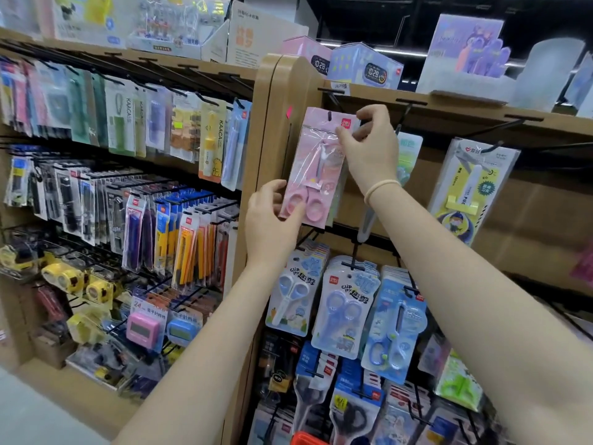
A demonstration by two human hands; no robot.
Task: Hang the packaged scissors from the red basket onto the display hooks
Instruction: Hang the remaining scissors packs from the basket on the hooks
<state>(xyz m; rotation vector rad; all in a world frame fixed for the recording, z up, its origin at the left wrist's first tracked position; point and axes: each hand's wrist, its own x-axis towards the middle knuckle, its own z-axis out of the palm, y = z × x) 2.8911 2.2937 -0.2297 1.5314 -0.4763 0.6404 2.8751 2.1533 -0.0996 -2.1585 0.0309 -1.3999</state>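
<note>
A shop aisle with tan wooden display shelving (pixel 272 130) that meets at a rounded corner post. Black metal hooks (pixel 510 125) stick out from the panels. To the left hang rows of packaged stationery: utility knives (pixel 189 242), pens and yellow tape measures (pixel 62 274). On top of the right-hand unit stand boxed digital clocks (pixel 365 67). Below, near the hands, hang blue packaged scissors (pixel 343 306), and the rim of a red basket (pixel 308 440) peeks in at the bottom edge.

High on the right panel, a pink pack of scissors (pixel 316 165) is held upright against the board, just under the top hook row. It is a pink card with clear plastic over pink-handled scissors, handles down. The left hand (pixel 272 216) grips its lower left corner, thumb across the front. The right hand (pixel 369 146) pinches the top right corner between thumb and fingers.
</note>
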